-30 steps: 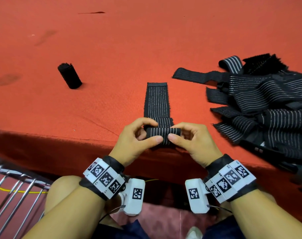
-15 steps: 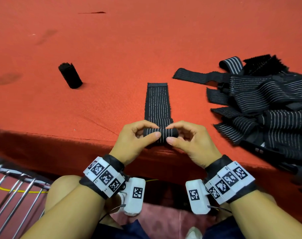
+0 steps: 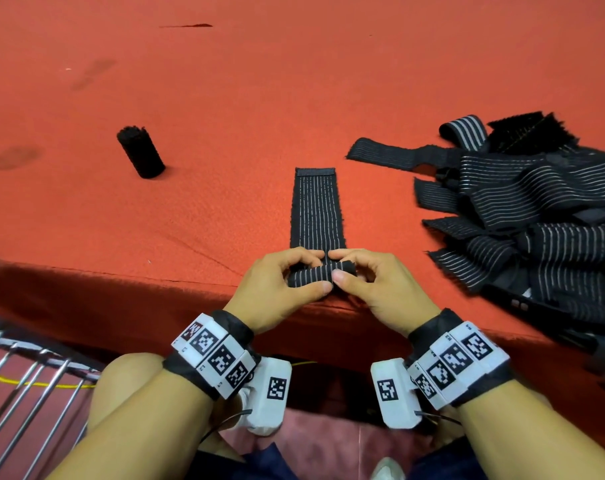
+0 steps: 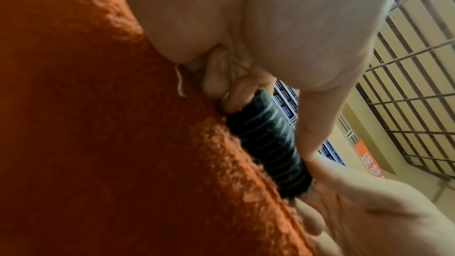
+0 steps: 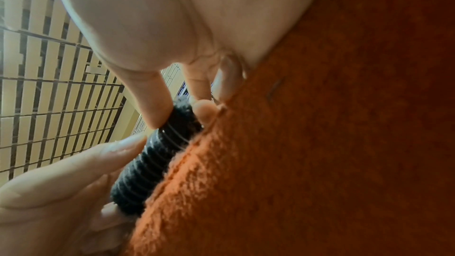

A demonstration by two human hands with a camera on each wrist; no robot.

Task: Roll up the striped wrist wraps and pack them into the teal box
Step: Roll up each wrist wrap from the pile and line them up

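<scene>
A finished roll (image 3: 141, 151) was seen well left of the wrist wrap (image 3: 316, 209), whose rolled near end at the table (image 3: 294, 81) edge was pinched by L hand (image 3: 277, 285) & R hand (image 3: 380, 289), w/ a wrap pile (image 3: 536, 209) to its right.

Black wrist wrap (image 3: 317, 209) with thin white stripes, black roll (image 3: 141, 151), plain red-orange cloth (image 3: 225, 98).

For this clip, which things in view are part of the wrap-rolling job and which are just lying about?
Part of the job:
- wrap being rolled, pinched by left hand and right hand
- finished roll
- pile of wraps

Lying about:
- wire rack

No teal box is in view.
</scene>
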